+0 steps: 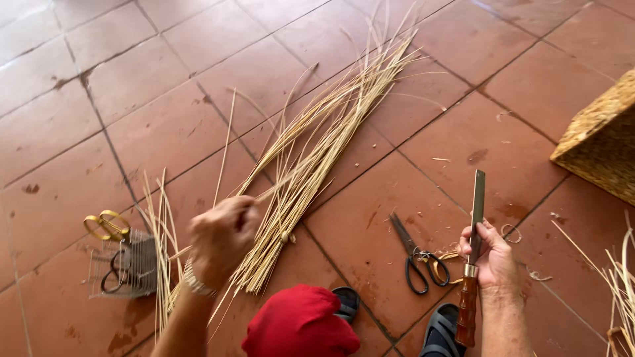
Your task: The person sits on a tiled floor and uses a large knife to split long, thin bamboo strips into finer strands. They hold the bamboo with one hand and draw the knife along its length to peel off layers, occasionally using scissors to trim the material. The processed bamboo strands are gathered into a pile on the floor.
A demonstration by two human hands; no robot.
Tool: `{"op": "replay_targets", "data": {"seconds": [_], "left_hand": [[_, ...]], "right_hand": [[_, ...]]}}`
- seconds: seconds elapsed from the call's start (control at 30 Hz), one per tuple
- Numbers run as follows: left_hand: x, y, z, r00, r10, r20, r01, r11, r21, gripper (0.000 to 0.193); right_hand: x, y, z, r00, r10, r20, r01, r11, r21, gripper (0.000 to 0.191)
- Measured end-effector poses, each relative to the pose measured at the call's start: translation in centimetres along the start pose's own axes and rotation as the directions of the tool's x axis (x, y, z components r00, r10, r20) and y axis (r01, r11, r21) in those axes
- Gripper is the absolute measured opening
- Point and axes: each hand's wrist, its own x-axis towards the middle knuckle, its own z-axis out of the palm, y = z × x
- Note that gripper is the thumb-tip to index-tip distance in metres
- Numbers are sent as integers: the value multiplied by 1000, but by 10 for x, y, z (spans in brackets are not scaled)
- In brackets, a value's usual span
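My left hand (pixel 221 239) is closed around a thin pale straw strand that rises from a long bundle of straw stalks (pixel 311 152) lying across the red floor tiles. A watch sits on that wrist. My right hand (pixel 491 254) grips a flat-bladed chisel-like tool (pixel 472 251) with a brown wooden handle, blade pointing up and away. Black scissors (pixel 415 254) lie on the tiles just left of my right hand.
A small wire basket (pixel 126 264) with yellow-handled and black-handled scissors stands at the left. A woven straw box (pixel 598 142) sits at the right edge. More loose straw (pixel 618 277) lies at the lower right. A red cloth (pixel 301 324) and dark sandals (pixel 440 330) are below me.
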Motion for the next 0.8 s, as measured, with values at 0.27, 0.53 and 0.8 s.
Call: {"op": "replay_targets", "data": {"seconds": [0.27,0.53,0.8], "left_hand": [[-6,37,-115,918,183,-352,-119,974,195,10],[14,8,-143,886,154,-438,-145,988,53,11],[-19,-113,-71,994,-71,-83,96,926,365,20]], "right_hand": [[1,4,1,999,-32,-19,33,997,75,23],[-7,3,5,997,-55,-56,58,997,47,23],[-6,6,8,999,-49,-13,50,997,64,25]]}}
